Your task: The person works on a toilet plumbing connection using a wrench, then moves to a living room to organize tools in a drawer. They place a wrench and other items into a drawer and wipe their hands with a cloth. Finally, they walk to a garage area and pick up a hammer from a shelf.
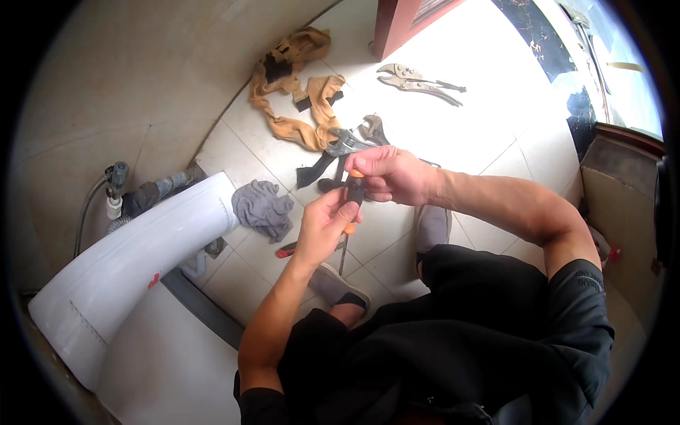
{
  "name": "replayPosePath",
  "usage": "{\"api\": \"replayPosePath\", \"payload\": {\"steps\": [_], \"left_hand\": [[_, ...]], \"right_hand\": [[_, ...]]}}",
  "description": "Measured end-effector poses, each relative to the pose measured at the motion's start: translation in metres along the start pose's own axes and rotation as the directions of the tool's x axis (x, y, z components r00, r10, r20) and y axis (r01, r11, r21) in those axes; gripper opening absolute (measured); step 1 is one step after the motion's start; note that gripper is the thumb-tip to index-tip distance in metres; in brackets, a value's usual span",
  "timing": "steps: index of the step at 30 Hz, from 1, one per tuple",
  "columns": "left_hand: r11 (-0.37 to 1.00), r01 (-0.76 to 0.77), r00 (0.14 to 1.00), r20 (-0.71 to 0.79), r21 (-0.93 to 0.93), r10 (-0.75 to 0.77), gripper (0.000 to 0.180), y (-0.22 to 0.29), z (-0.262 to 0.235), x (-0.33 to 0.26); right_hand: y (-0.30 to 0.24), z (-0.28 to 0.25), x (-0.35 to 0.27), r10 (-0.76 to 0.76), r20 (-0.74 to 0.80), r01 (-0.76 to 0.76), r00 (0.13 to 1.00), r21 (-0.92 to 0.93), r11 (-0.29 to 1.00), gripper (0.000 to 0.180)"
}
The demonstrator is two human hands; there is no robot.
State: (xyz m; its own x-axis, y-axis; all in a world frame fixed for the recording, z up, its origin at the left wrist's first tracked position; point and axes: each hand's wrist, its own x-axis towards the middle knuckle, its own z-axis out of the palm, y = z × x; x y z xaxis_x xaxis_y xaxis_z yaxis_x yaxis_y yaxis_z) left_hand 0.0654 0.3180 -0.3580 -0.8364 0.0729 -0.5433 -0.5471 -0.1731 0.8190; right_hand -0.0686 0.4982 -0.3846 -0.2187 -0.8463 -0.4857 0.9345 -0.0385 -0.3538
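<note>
Both my hands are together over the tiled floor on a screwdriver (355, 185) with a black and orange handle. Its thin shaft points down toward my left shoe. My left hand (327, 219) is closed round the handle, thumb on top. At the handle's orange upper end, my right hand (382, 170) pinches with thumb and fingers. Just beyond the hands, adjustable wrenches (347, 142) lie on the floor, partly hidden by my right hand. A red-handled tool (286, 251) lies under my left wrist, mostly covered.
Locking pliers (418, 85) lie farther off, near a reddish door frame (397, 35). A tan cloth strip (290, 127) is crumpled by the wall. A grey rag (263, 210) touches a white ceramic fixture (142, 255) at left. Behind it are a valve (117, 177) and pipes.
</note>
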Motion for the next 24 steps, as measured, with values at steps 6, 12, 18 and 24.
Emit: {"api": "replayPosePath", "payload": {"steps": [6,12,18,24], "left_hand": [[0.995,-0.073,0.997,0.007,-0.066,0.074,0.037,-0.005,0.010,0.003],[0.961,-0.102,0.978,-0.149,0.258,0.143,0.041,-0.008,0.003,0.004],[0.815,-0.160,0.914,-0.229,0.557,0.336,0.043,0.001,0.015,0.004],[0.670,-0.228,0.845,-0.199,0.706,0.497,0.040,-0.011,0.016,0.011]], "right_hand": [[-0.012,-0.002,0.001,0.073,0.102,-0.084,0.992,0.109,0.991,0.024],[-0.017,0.002,0.000,0.035,0.105,-0.021,0.994,-0.132,0.991,0.017],[-0.006,-0.004,0.004,-0.021,0.019,0.025,1.000,-0.276,0.961,0.013],[-0.003,-0.011,0.006,0.116,-0.045,-0.113,0.992,0.063,0.992,0.017]]}}
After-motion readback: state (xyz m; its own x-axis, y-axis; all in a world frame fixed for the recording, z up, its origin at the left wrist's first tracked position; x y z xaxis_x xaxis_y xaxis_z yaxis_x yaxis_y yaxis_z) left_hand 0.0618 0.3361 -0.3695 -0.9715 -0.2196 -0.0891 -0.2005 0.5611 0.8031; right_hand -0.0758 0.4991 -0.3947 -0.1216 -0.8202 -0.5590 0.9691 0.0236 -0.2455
